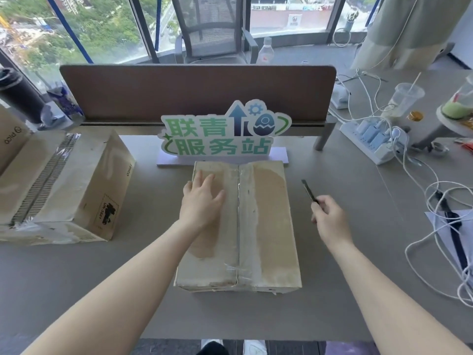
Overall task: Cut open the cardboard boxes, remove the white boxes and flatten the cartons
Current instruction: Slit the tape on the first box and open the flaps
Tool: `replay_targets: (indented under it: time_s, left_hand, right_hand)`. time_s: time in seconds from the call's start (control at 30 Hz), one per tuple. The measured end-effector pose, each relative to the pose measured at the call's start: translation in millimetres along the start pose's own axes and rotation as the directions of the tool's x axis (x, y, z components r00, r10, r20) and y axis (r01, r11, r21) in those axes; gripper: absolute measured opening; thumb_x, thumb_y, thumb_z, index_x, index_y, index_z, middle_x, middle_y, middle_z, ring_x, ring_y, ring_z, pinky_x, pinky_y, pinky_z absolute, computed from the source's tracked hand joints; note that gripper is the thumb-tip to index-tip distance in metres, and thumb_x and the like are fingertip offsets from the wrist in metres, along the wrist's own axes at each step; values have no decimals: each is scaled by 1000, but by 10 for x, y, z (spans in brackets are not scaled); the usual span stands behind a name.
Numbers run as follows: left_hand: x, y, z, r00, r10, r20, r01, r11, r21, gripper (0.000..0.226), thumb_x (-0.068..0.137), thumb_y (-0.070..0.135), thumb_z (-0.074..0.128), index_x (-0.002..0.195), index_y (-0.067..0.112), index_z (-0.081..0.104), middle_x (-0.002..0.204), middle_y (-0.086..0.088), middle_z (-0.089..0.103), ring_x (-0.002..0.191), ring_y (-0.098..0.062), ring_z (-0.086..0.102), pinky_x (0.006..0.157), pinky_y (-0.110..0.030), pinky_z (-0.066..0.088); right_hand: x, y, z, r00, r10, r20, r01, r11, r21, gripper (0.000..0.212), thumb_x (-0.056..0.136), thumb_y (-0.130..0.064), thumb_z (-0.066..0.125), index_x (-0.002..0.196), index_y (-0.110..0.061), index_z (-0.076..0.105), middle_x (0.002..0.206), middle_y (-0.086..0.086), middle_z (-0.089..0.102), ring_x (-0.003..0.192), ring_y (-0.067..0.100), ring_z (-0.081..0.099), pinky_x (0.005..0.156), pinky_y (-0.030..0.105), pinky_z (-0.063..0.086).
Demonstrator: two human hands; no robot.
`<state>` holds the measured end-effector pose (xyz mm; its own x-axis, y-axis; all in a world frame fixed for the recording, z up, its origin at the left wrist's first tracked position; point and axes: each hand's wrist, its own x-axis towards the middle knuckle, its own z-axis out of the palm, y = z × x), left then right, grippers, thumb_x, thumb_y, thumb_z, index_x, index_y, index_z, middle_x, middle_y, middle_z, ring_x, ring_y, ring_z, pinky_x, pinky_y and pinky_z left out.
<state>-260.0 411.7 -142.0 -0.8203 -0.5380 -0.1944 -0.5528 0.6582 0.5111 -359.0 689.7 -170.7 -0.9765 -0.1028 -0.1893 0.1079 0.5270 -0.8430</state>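
Note:
A taped, closed cardboard box [268,226] lies flat in the middle of the grey table [102,278], its tape seam running away from me down the centre. My left hand [202,198] rests flat on the box's left flap with fingers straight. To the right of the box, above the table, my right hand [330,219] grips a utility knife [309,191] with its blade pointing away and up-left. A second, larger closed carton [64,183] stands at the left, and the corner of a third carton [10,139] shows at the far left edge. No white boxes are visible.
A green-lettered sign [220,135] on a white base stands just behind the middle box, before a brown divider panel [197,90]. At the right lie a power strip [371,139], tangled white cables [435,201] and plastic cups [404,98]. A dark flask [18,96] stands at far left.

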Motion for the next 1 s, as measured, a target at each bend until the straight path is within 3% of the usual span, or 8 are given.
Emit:
replay_targets:
  time_s: [0.1, 0.2, 0.3, 0.43, 0.53, 0.7, 0.9, 1.0]
  left_hand:
    - [225, 74, -50, 999, 3, 35, -4, 999, 36, 61, 97, 46, 44, 152, 28, 26, 164, 1, 6, 147, -35, 8, 117, -46, 22]
    - [481, 138, -101, 998, 30, 57, -36, 995, 98, 61, 97, 46, 41, 152, 24, 25, 164, -1, 11, 148, -34, 7, 118, -49, 20]
    - [704, 161, -140, 994, 54, 90, -65, 990, 123, 58, 98, 41, 38, 149, 15, 34, 159, -5, 26, 146, -35, 13, 117, -50, 20]
    - [883, 118, -168, 992, 99, 84, -99, 995, -11, 36, 96, 26, 43, 127, 16, 58, 139, -7, 49, 134, -30, 32, 105, -43, 30]
    - [924, 48, -123, 993, 115, -16, -116, 987, -110, 28, 95, 22, 48, 117, 23, 64, 127, 0, 58, 126, -24, 39, 97, -38, 32]
    - [958, -2, -58, 992, 81, -101, -99, 975, -197, 24, 90, 15, 52, 106, 25, 67, 114, 8, 62, 116, -19, 45, 85, -32, 34]
    - [990, -2, -26, 987, 74, -143, -102, 974, -201, 20, 89, 15, 53, 100, 25, 67, 110, 11, 62, 107, -17, 47, 82, -32, 37]
    - [1001, 14, -21, 987, 52, -150, -80, 978, -191, 20, 88, 16, 52, 97, 27, 67, 109, 12, 62, 105, -16, 46, 79, -31, 35]
  right_hand:
    - [184, -602, 4, 996, -84, 43, 87, 994, -69, 37, 97, -43, 53, 76, -17, 68, 52, -8, 51, 58, 16, 48, 58, 32, 36]
    - [383, -1002, 152, 972, -196, 130, 221, 949, -225, 39, 97, -42, 53, 76, -14, 72, 49, -9, 52, 64, 21, 53, 63, 32, 42]
    - [567, -1255, 349, 933, -256, 255, 348, 821, -453, 41, 98, -42, 48, 76, -14, 69, 63, -3, 61, 73, 26, 57, 65, 33, 45]
    - [867, -1475, 606, 889, -226, 397, 445, 626, -641, 38, 100, -48, 40, 77, -30, 65, 84, -12, 60, 84, 19, 54, 55, 27, 32]
    - [1079, -1588, 773, 835, -209, 509, 536, 518, -666, 32, 99, -41, 40, 97, -29, 70, 106, -10, 67, 95, 21, 59, 67, 27, 46]
    - [1354, -1705, 988, 762, -102, 639, 612, 436, -660, 29, 97, -43, 46, 102, -32, 73, 107, -13, 70, 94, 17, 61, 80, 34, 54]
    - [1746, -1800, 1135, 630, 3, 776, 674, 495, -549, 23, 89, -46, 53, 97, -38, 73, 97, -23, 71, 94, 11, 64, 84, 35, 54]
    - [1879, -1825, 1214, 568, 36, 822, 678, 547, -492, 18, 91, -40, 57, 92, -37, 76, 82, -34, 67, 86, 4, 62, 74, 28, 49]
